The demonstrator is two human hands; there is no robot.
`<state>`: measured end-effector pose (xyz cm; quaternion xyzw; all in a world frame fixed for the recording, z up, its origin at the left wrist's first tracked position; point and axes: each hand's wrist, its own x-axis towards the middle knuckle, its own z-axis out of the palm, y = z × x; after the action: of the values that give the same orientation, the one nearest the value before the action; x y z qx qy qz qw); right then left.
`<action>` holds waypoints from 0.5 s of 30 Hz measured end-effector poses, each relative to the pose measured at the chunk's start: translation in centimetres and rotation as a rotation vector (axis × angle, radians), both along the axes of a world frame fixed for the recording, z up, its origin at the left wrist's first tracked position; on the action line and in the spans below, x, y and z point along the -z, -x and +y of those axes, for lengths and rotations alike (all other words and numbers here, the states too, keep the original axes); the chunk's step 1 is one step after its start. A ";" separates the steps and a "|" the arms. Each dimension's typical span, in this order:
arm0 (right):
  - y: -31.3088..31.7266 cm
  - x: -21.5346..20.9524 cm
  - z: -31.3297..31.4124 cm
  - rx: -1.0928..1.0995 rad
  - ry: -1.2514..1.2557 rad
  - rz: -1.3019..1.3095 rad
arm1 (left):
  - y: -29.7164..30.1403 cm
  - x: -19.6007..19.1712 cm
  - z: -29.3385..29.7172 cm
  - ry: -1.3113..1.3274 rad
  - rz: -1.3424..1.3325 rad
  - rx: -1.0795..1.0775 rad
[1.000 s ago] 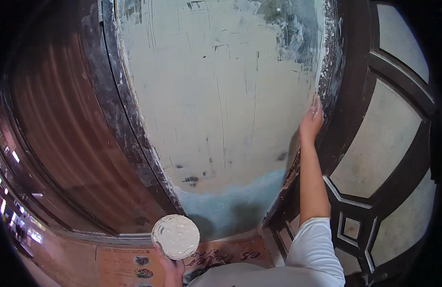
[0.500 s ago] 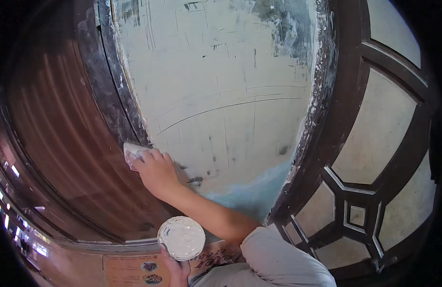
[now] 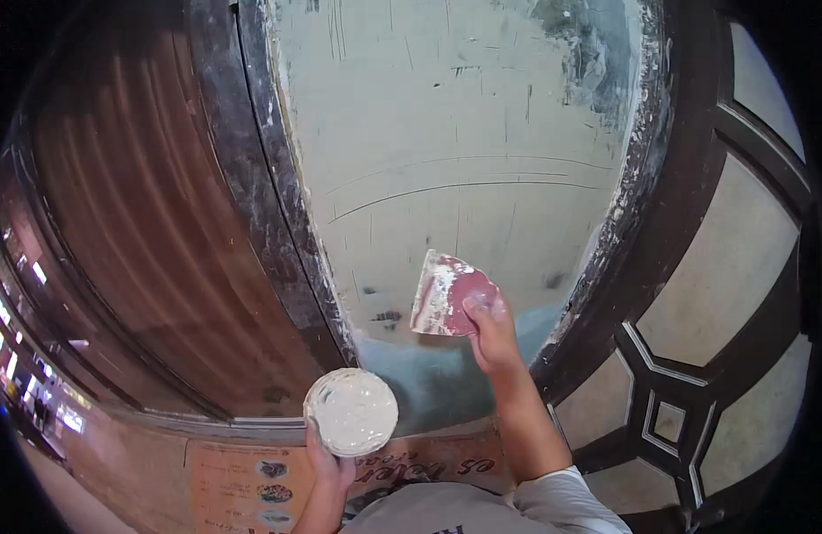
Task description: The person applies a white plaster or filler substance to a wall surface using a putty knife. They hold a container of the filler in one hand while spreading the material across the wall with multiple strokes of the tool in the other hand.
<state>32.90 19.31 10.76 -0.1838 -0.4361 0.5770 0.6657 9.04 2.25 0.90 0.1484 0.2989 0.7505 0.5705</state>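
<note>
My right hand (image 3: 489, 327) grips a reddish putty spreader (image 3: 464, 298) by its narrow end, thumb on top. White filler is smeared along the spreader's wide edge, which points left. Behind it stands a panel (image 3: 464, 214) coated in pale filler, with thin scratches and dark patches; its bottom strip is bluish green. My left hand (image 3: 326, 458) holds a round tub (image 3: 353, 412) of creamy white filler from below and the side. The tub's rim is crusted with filler, and its mouth faces up toward me.
To the left is a dark brown wooden panel (image 3: 144, 231), edged by a scuffed dark frame (image 3: 269, 178). On the right stands dark wooden latticework (image 3: 642, 303) with pale panes. A printed orange sheet (image 3: 237, 489) lies on the floor below.
My right hand has moved right with the spreader, away from the left frame edge, and turned it so its face shows. The tub has shifted slightly up and right in view.
</note>
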 end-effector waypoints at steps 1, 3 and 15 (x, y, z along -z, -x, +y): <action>-0.6 -0.6 -0.9 0.000 0.012 0.014 | -0.5 -0.7 0.5 0.006 -0.004 -0.010; -1.9 -1.4 -1.9 0.014 0.021 0.025 | -2.2 -2.4 1.5 -0.120 0.035 0.011; -6.3 -2.9 -4.7 -0.032 -0.017 -0.011 | -6.8 -6.4 1.9 -0.156 0.033 0.073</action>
<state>39.23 14.63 13.70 -0.1743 -0.4475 0.5827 0.6555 15.85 4.20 7.26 0.2157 0.2431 0.7476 0.5792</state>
